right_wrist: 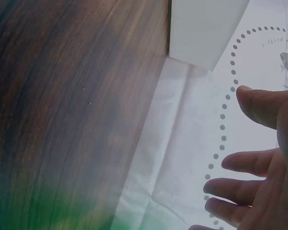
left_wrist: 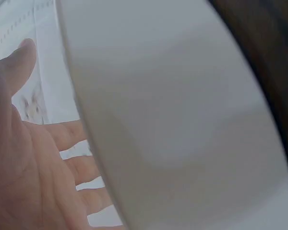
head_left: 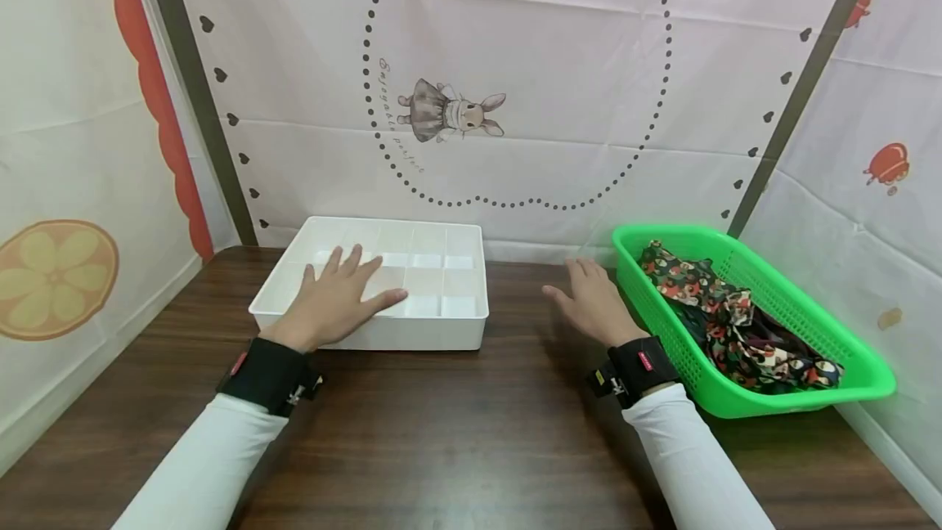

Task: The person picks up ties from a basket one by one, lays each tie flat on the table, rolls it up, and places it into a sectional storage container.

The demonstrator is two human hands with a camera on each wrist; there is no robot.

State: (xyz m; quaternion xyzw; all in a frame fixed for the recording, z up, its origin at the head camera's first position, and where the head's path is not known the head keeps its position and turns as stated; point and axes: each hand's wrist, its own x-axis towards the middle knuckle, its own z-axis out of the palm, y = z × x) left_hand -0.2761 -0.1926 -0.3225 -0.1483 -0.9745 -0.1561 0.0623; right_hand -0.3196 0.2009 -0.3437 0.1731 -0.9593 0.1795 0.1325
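Observation:
A white divided box with several compartments stands at the back left of the table. My left hand is over its front left part, fingers spread and straight, holding nothing. In the left wrist view the box wall fills most of the picture and hides the fingertips. My right hand is held over the table between the box and a green basket, its fingers extended and nothing in them. Dark patterned cloth lies bunched inside the basket.
The brown wooden table reaches back to a white printed curtain. Similar curtains hang at the left and right. The basket stands close to the right curtain.

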